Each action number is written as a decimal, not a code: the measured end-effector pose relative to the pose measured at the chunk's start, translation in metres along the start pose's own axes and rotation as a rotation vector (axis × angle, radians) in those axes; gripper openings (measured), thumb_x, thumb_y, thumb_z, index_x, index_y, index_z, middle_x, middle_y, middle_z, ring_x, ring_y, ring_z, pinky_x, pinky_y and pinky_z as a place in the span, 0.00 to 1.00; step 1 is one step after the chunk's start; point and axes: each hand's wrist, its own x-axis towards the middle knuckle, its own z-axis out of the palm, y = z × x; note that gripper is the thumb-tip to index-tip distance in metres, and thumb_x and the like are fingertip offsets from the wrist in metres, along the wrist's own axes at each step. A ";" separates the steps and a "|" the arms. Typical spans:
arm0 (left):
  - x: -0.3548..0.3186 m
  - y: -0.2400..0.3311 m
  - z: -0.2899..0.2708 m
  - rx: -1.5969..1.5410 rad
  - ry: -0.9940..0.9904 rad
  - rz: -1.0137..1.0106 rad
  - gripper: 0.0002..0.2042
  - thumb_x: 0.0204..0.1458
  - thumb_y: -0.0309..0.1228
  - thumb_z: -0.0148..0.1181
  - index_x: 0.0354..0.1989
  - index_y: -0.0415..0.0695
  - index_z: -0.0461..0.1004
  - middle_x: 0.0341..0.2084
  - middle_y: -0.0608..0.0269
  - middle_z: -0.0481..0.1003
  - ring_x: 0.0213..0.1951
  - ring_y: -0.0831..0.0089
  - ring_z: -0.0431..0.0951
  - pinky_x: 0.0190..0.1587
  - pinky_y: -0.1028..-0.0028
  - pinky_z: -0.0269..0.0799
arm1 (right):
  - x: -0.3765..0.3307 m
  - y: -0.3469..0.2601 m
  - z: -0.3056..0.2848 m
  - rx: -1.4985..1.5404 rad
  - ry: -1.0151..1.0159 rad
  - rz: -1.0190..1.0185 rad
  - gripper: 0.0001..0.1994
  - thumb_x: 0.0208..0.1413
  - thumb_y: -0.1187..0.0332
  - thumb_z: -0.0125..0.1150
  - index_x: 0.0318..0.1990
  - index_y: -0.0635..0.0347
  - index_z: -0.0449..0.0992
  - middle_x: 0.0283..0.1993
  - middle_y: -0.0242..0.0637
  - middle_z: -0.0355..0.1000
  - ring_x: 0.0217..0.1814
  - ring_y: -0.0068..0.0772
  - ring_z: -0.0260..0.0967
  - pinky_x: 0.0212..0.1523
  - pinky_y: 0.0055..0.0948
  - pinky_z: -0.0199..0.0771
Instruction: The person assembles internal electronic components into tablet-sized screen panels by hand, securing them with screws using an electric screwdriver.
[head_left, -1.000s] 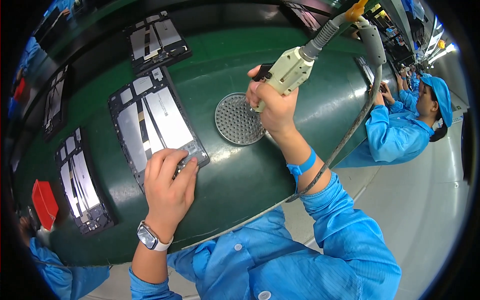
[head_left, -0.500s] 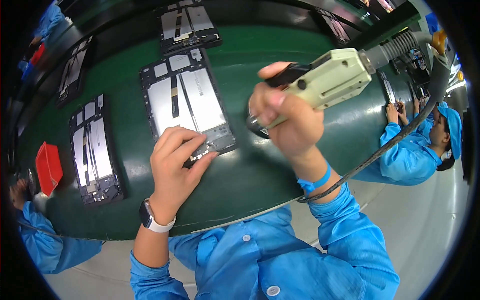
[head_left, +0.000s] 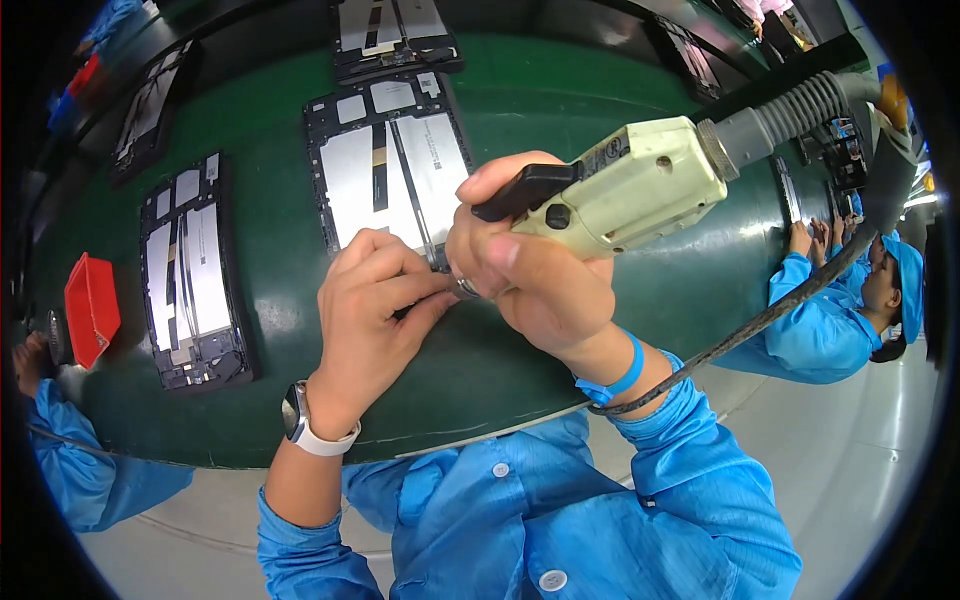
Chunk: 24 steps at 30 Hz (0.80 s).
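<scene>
An opened tablet (head_left: 350, 190) with bare pale battery panels and a black frame lies on the green work surface in front of me. My left hand (head_left: 372, 300) covers its lower end, thumb and forefinger drawn together; what they pinch is hidden. My right hand (head_left: 540, 285) is wrapped around a pale green electric screwdriver (head_left: 640, 180) with a black lever. The driver's nose points down at the tablet's lower right, right beside my left fingertips. Its tip is hidden by my hands.
More opened tablets lie around: one at the left (head_left: 190, 280), one behind (head_left: 395, 40). A red tray (head_left: 92, 310) stands far left. From the screwdriver's back a ribbed hose (head_left: 790, 115) runs up right; a dark cable (head_left: 740, 335) crosses my right forearm. A co-worker (head_left: 850, 310) sits at right.
My right hand has brought the screwdriver leftward from beside the tablet to its lower end. My left fingers have drawn in toward the driver's nose. The whole view has shifted slightly.
</scene>
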 end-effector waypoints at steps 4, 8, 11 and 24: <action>0.000 0.001 0.001 0.001 0.004 0.001 0.08 0.36 0.24 0.75 0.28 0.44 0.84 0.25 0.69 0.76 0.35 0.67 0.75 0.36 0.68 0.71 | 0.000 0.000 0.000 -0.004 -0.004 -0.015 0.18 0.54 0.75 0.53 0.53 0.71 0.69 0.22 0.34 0.65 0.23 0.26 0.62 0.29 0.31 0.64; 0.000 0.001 -0.001 -0.012 -0.012 -0.002 0.10 0.35 0.25 0.76 0.30 0.43 0.85 0.26 0.68 0.76 0.35 0.66 0.75 0.37 0.67 0.71 | -0.001 -0.001 0.001 -0.003 -0.001 -0.026 0.18 0.53 0.76 0.54 0.53 0.71 0.70 0.22 0.34 0.65 0.23 0.25 0.62 0.29 0.30 0.64; 0.002 0.006 -0.002 0.005 -0.013 -0.031 0.14 0.34 0.25 0.77 0.34 0.43 0.84 0.28 0.66 0.76 0.37 0.64 0.75 0.38 0.66 0.72 | -0.002 0.000 -0.001 -0.032 -0.026 -0.041 0.18 0.53 0.77 0.54 0.53 0.72 0.70 0.23 0.34 0.65 0.23 0.25 0.62 0.29 0.29 0.65; -0.002 0.004 0.000 0.083 -0.013 -0.010 0.17 0.34 0.26 0.78 0.37 0.42 0.84 0.31 0.65 0.76 0.38 0.63 0.75 0.40 0.64 0.72 | -0.005 0.018 -0.005 -0.073 0.108 -0.017 0.15 0.52 0.81 0.56 0.49 0.68 0.72 0.27 0.31 0.68 0.25 0.22 0.64 0.27 0.24 0.65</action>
